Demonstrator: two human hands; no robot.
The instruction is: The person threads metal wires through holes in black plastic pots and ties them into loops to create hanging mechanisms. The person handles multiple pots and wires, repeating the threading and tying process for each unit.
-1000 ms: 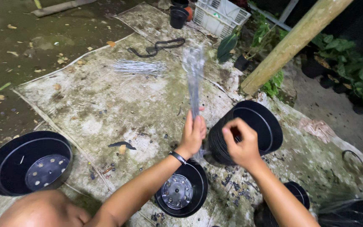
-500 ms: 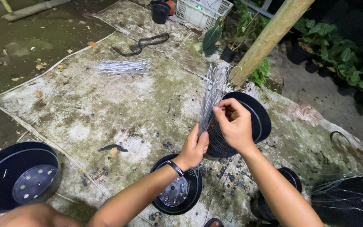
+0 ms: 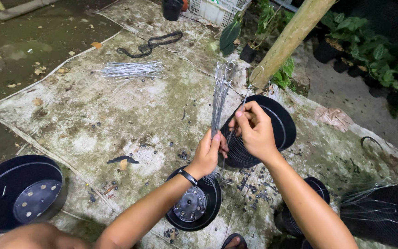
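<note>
My left hand [image 3: 208, 154] grips the lower end of a bundle of thin metal wires [image 3: 219, 94] that stands upright, with loops at its top. My right hand [image 3: 254, 129] pinches a single wire [image 3: 246, 96] just beside the bundle, pulled slightly to the right. Both hands are above a stack of black plastic pots [image 3: 272, 127] lying tilted on the ground. Below my left wrist, which wears a dark band, sits a black pot [image 3: 192, 207] with a holed bottom.
A second pile of wires [image 3: 127, 69] lies on the stained concrete at the back. A large black pot [image 3: 19, 193] sits at the lower left. A wooden post [image 3: 291, 37], potted plants, a white crate [image 3: 215, 7] and more pots with wires [image 3: 378, 210] ring the spot.
The wire bundle has swung upright and steadied in my left hand. My right hand has moved from the bundle's middle to pull one wire away to the right.
</note>
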